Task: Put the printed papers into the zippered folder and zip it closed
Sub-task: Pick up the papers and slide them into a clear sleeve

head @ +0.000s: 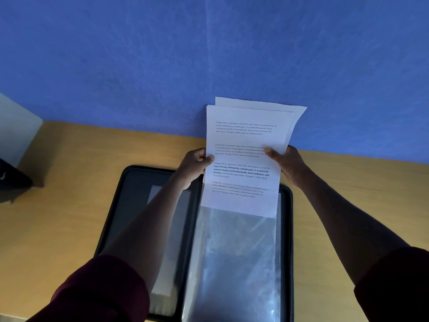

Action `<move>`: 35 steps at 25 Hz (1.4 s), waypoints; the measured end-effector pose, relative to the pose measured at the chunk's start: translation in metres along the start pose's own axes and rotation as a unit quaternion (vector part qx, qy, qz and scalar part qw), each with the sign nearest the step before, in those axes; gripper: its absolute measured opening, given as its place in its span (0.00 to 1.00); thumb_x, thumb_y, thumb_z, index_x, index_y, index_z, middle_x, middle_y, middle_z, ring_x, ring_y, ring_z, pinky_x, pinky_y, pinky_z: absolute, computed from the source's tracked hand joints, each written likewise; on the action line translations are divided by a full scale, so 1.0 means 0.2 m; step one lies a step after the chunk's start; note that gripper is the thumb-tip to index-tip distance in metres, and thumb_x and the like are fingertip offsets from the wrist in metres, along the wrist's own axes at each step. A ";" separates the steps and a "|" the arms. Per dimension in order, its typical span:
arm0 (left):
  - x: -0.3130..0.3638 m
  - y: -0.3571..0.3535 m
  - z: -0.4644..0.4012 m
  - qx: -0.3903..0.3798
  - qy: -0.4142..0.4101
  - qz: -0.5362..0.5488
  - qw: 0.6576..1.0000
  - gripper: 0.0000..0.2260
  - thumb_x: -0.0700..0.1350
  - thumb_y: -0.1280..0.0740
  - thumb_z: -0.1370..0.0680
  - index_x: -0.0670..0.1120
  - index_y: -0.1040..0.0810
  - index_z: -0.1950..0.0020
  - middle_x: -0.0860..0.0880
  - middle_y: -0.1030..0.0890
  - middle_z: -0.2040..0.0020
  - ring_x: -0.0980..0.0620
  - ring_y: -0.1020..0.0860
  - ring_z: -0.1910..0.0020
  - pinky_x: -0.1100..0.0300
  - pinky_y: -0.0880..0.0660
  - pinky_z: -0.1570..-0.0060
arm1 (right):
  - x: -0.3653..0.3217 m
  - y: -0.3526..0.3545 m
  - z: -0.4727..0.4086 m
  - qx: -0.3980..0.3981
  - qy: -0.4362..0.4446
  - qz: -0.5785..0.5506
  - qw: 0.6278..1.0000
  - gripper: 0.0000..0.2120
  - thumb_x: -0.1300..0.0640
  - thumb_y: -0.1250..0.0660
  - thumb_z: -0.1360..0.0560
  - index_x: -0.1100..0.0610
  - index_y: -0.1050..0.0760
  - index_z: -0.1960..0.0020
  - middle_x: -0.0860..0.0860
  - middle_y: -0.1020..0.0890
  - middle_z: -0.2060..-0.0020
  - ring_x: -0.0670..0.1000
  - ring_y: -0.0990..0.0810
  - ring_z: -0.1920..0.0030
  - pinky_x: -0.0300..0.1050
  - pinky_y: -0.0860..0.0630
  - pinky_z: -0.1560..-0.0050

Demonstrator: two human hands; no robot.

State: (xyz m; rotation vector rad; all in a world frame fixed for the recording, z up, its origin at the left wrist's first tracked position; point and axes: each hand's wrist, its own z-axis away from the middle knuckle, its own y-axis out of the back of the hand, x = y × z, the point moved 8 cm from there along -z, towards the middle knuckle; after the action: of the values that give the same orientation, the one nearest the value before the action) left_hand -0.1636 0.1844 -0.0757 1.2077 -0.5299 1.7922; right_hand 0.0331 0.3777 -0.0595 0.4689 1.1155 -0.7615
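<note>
A: Item one: small stack of white printed A4-style paper sheets [246, 156], centre-right of the frame, upright, lower edge over the top of the clear plastic sleeve [234, 259]. Held how?

B: Left hand [197, 165] pinches the stack's left edge, thumb on the front; right hand [286, 162] pinches the right edge likewise. Both closed on the sheets.

A: Item two: black zippered folder [287, 228], lying open on the tan wooden table [69, 205], lower centre. Advice for the step?

B: The sheets are fanned at the top. I would square them first, then keep the bottom edge level and slide it straight down the sleeve's mouth, lest a corner snag.

A: Not legible?

B: Whether the bottom edge is already inside the sleeve or merely before it, I cannot tell. The zip pull is not seen; the folder's near edge is cut off at the bottom. The sheet count is uncertain. A dark object [11, 180] at far left is unidentifiable.
</note>
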 end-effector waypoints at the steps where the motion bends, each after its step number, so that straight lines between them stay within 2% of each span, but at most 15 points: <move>1: 0.00 0.00 0.00 0.005 -0.004 0.001 1.000 0.03 0.43 0.34 0.19 0.49 0.21 0.47 0.52 0.16 0.49 0.53 0.19 0.54 0.57 0.22 0.56 | 0.00 0.00 0.00 0.002 0.000 0.001 1.000 0.11 0.59 0.28 0.25 0.53 0.21 0.43 0.50 0.15 0.47 0.50 0.16 0.48 0.48 0.21 0.45; 3: -0.01 0.01 0.00 0.024 -0.008 0.016 1.000 0.05 0.41 0.32 0.20 0.49 0.23 0.47 0.50 0.16 0.48 0.52 0.18 0.53 0.54 0.21 0.55 | 0.00 0.00 -0.02 0.012 0.002 0.000 1.000 0.11 0.59 0.27 0.25 0.52 0.21 0.44 0.50 0.15 0.47 0.51 0.16 0.47 0.50 0.21 0.43; 6: -0.04 0.02 0.01 0.043 0.009 0.035 0.998 0.15 0.40 0.28 0.23 0.49 0.26 0.39 0.49 0.16 0.46 0.50 0.17 0.50 0.52 0.19 0.51 | -0.01 0.01 -0.03 0.024 0.007 -0.006 1.000 0.11 0.57 0.27 0.25 0.52 0.21 0.43 0.51 0.15 0.46 0.53 0.17 0.45 0.51 0.21 0.43; 7: -0.05 0.01 0.01 0.039 0.014 0.037 0.998 0.16 0.40 0.28 0.23 0.48 0.25 0.38 0.49 0.16 0.47 0.50 0.16 0.50 0.53 0.19 0.51 | -0.01 0.02 -0.02 0.022 0.007 -0.006 1.000 0.12 0.57 0.27 0.25 0.53 0.21 0.43 0.52 0.15 0.45 0.53 0.17 0.44 0.51 0.21 0.43; 11: -0.08 -0.01 0.01 0.026 0.011 0.024 0.999 0.06 0.39 0.29 0.23 0.46 0.18 0.47 0.47 0.14 0.50 0.47 0.16 0.49 0.54 0.19 0.49 | 0.04 0.03 0.01 -0.005 -0.013 0.013 1.000 0.17 0.62 0.26 0.27 0.56 0.21 0.40 0.53 0.15 0.44 0.53 0.16 0.44 0.50 0.21 0.44; 13: -0.08 0.00 0.00 0.036 0.002 0.020 0.999 0.06 0.39 0.29 0.22 0.44 0.17 0.46 0.46 0.14 0.49 0.47 0.16 0.49 0.54 0.19 0.49 | 0.08 0.06 0.03 -0.005 -0.021 0.040 0.999 0.16 0.62 0.26 0.27 0.57 0.21 0.41 0.52 0.15 0.46 0.54 0.16 0.48 0.48 0.21 0.49; 15: -0.07 0.00 0.00 0.040 -0.006 0.014 0.999 0.06 0.40 0.30 0.22 0.43 0.18 0.45 0.46 0.14 0.49 0.49 0.16 0.51 0.58 0.21 0.52 | 0.07 0.08 0.04 0.021 -0.012 0.078 0.997 0.11 0.60 0.27 0.26 0.56 0.21 0.45 0.51 0.15 0.52 0.53 0.19 0.56 0.42 0.25 0.61; 17: -0.07 -0.01 0.00 0.044 -0.008 0.013 0.999 0.07 0.40 0.30 0.21 0.43 0.18 0.44 0.46 0.14 0.48 0.50 0.17 0.52 0.59 0.21 0.53 | 0.03 0.10 0.05 0.054 0.017 0.105 0.993 0.08 0.60 0.27 0.25 0.56 0.21 0.47 0.49 0.16 0.57 0.48 0.21 0.61 0.36 0.26 0.65; 22: -0.05 -0.03 -0.01 0.021 0.001 0.003 1.000 0.09 0.42 0.31 0.21 0.44 0.20 0.40 0.52 0.15 0.50 0.60 0.18 0.57 0.67 0.24 0.62 | -0.03 0.11 0.03 0.114 0.045 0.100 0.987 0.07 0.60 0.28 0.26 0.53 0.20 0.48 0.49 0.15 0.54 0.49 0.16 0.54 0.44 0.20 0.53; 24: -0.05 -0.04 -0.01 0.001 0.006 -0.020 1.000 0.10 0.41 0.30 0.21 0.46 0.19 0.40 0.52 0.15 0.50 0.58 0.18 0.56 0.67 0.24 0.63 | -0.05 0.10 0.01 0.128 0.045 0.095 0.986 0.07 0.59 0.28 0.26 0.54 0.20 0.48 0.49 0.15 0.55 0.50 0.16 0.55 0.47 0.19 0.52; 26: -0.05 -0.02 -0.01 0.004 0.002 -0.027 1.000 0.10 0.41 0.30 0.22 0.46 0.19 0.41 0.51 0.15 0.49 0.54 0.18 0.54 0.63 0.23 0.59 | -0.08 0.09 0.01 0.130 0.053 0.087 0.986 0.06 0.59 0.28 0.25 0.56 0.20 0.48 0.49 0.15 0.57 0.48 0.17 0.58 0.47 0.20 0.55; 28: -0.05 0.00 -0.02 0.018 -0.005 -0.029 0.999 0.10 0.41 0.29 0.22 0.45 0.18 0.40 0.51 0.15 0.48 0.54 0.17 0.53 0.64 0.24 0.59 | -0.07 0.08 0.00 0.116 0.042 0.068 0.990 0.07 0.58 0.28 0.25 0.56 0.20 0.47 0.50 0.15 0.57 0.48 0.17 0.60 0.49 0.20 0.57; 30: -0.08 0.02 -0.02 0.035 0.001 -0.018 0.999 0.11 0.42 0.29 0.22 0.43 0.18 0.41 0.50 0.15 0.48 0.51 0.17 0.52 0.63 0.22 0.58 | -0.01 0.06 -0.01 0.076 0.012 0.048 0.996 0.09 0.56 0.26 0.27 0.54 0.19 0.47 0.54 0.14 0.52 0.56 0.16 0.53 0.59 0.20 0.51; 32: -0.11 0.02 -0.02 0.045 0.005 0.000 0.999 0.10 0.42 0.29 0.22 0.42 0.18 0.41 0.48 0.14 0.48 0.47 0.16 0.48 0.55 0.19 0.49 | 0.07 0.05 0.03 0.026 -0.021 0.052 0.998 0.13 0.55 0.23 0.29 0.52 0.19 0.46 0.55 0.14 0.49 0.58 0.17 0.48 0.67 0.23 0.45; 35: -0.11 0.00 -0.01 0.050 0.001 0.014 0.999 0.10 0.42 0.29 0.22 0.42 0.18 0.42 0.47 0.15 0.47 0.48 0.16 0.49 0.54 0.20 0.49 | 0.16 0.01 0.09 -0.026 -0.051 0.086 0.995 0.14 0.61 0.24 0.28 0.55 0.20 0.44 0.54 0.15 0.47 0.58 0.17 0.44 0.63 0.21 0.43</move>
State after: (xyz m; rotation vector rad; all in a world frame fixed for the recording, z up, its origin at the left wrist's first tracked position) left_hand -0.1624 0.1757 -0.0966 1.2716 -0.4630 1.8611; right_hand 0.0534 0.3581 -0.0816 0.4706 0.9827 -0.5984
